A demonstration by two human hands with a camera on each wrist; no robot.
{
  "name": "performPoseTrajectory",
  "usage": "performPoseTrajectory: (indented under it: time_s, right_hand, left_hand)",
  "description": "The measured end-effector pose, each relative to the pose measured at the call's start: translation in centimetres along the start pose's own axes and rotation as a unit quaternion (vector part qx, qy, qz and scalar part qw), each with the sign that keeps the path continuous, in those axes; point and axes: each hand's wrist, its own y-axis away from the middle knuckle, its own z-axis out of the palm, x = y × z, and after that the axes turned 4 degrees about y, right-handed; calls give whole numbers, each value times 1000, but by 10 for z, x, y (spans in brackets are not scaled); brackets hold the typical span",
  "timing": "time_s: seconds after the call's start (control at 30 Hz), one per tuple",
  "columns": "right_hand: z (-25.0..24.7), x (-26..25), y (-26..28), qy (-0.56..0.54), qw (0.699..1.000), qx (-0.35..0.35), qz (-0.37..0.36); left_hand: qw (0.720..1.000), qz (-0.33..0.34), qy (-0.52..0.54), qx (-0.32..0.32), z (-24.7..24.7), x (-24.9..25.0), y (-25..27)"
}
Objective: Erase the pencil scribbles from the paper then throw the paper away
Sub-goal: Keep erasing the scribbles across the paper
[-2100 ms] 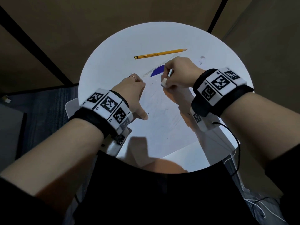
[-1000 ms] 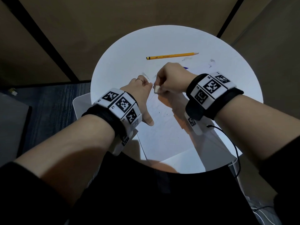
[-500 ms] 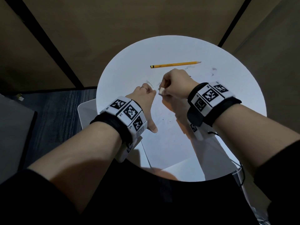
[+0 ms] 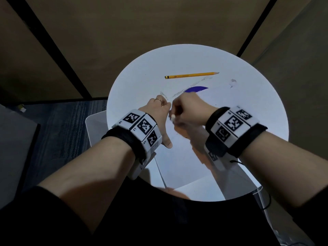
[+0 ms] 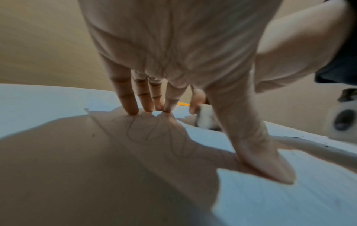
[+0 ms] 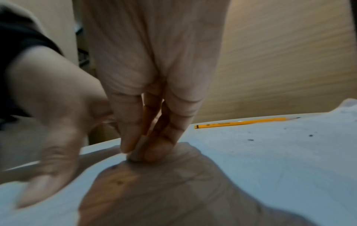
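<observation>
A white sheet of paper [image 4: 179, 162] lies on the round white table [image 4: 142, 82], with faint pencil scribbles [image 5: 154, 134] under my left hand. My left hand [image 4: 159, 114] presses the sheet flat with straight fingers [image 5: 127, 97] and a spread thumb. Just to its right, my right hand [image 4: 188, 110] pinches a small white eraser [image 4: 172, 118] and holds its lower end against the paper [image 6: 270, 168]. In the right wrist view the eraser [image 6: 138, 152] sits between the thumb and fingertips. That hand looks blurred.
A yellow pencil [image 4: 191, 75] lies across the far part of the table. A blue-purple patch [image 4: 196, 89] shows just beyond the paper's far edge. A white bin [image 4: 96, 128] stands on the floor at the table's left side. Dark carpet is on the left.
My right hand with the eraser has slid back and forth over the paper's upper left and now sits close to the left hand. The left hand stays pressed on the sheet.
</observation>
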Motion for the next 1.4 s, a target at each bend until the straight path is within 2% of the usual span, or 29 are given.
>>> performPoseTrajectory:
  time_s: [0.07, 0.13, 0.3, 0.33, 0.5, 0.57, 0.67, 0.7, 0.87, 0.93, 1.03, 1.27, 1.4]
  right_hand:
    - [5, -5, 10, 3, 998, -58, -23]
    - [1, -3, 10, 19, 997, -74, -22]
    - [-11, 8, -6, -23, 998, 46, 35]
    - [-8, 4, -2, -13, 999, 40, 28]
    - [8, -4, 18, 24, 997, -75, -17]
    - [0, 6, 11, 22, 998, -52, -3]
    - [-14, 19, -1, -25, 996, 58, 58]
    - [-14, 19, -2, -25, 995, 71, 60]
    - [1, 8, 13, 47, 999, -26, -5]
    - [-5, 14, 10, 43, 999, -15, 3]
    - [-13, 22, 1, -14, 998, 38, 47]
    - [-4, 23, 7, -49, 997, 54, 41]
    - [-5, 25, 9, -9, 997, 71, 36]
  left_hand:
    - [1000, 7, 7, 4, 1, -1, 0]
    - [1000, 7, 5, 2, 1, -1, 0]
    - [1000, -11, -22, -13, -1, 0, -1]
    - [1000, -11, -21, -13, -1, 0, -1]
    - [1000, -2, -16, -6, 1, 0, 0]
    - [1000, -5, -22, -9, 0, 0, 0]
    - [999, -13, -28, -13, -1, 1, 0]
    - [999, -15, -30, -14, -2, 1, 0]
    - [1000, -10, -26, -11, 0, 2, 0]
    - [999, -12, -35, -14, -1, 2, 0]
    - [999, -18, -43, -21, -3, 4, 0]
    - [998, 6, -62, -23, 2, 22, -1]
    - [998, 18, -62, -9, 5, 34, -4]
